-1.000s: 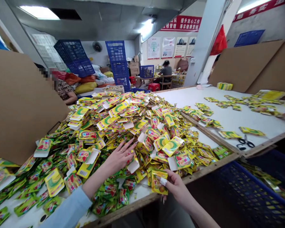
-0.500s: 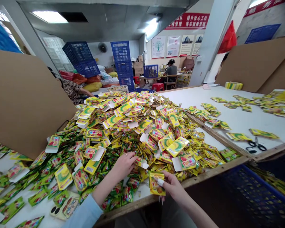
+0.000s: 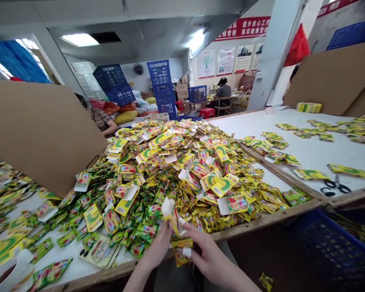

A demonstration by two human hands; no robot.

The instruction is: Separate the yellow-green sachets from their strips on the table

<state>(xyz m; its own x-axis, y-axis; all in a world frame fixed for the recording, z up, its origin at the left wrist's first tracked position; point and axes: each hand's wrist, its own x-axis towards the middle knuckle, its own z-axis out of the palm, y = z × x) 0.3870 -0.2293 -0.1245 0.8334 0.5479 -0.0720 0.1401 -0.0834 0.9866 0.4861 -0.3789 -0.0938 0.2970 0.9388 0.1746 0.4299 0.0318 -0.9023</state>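
My left hand [image 3: 158, 247] is closed on a small yellow carton [image 3: 171, 212] with a white flap, held upright at the table's near edge. My right hand [image 3: 204, 252] meets it from the right, pinching a yellow sachet [image 3: 180, 250] just below the carton, fingers touching the carton too. Behind both hands rises a big heap of yellow and green cartons and sachets [image 3: 170, 170] covering the white table [image 3: 67, 259].
A brown cardboard sheet [image 3: 45, 129] stands at the left. Scissors [image 3: 334, 185] lie on a second white table [image 3: 310, 150] at right. A blue crate [image 3: 328, 247] sits below right. A cup [image 3: 3, 275] is at bottom left. People sit farther back.
My left hand picked a carton from the heap and drew it back to the table edge. My right hand with the sachet moved left to meet it. The view shifted right.
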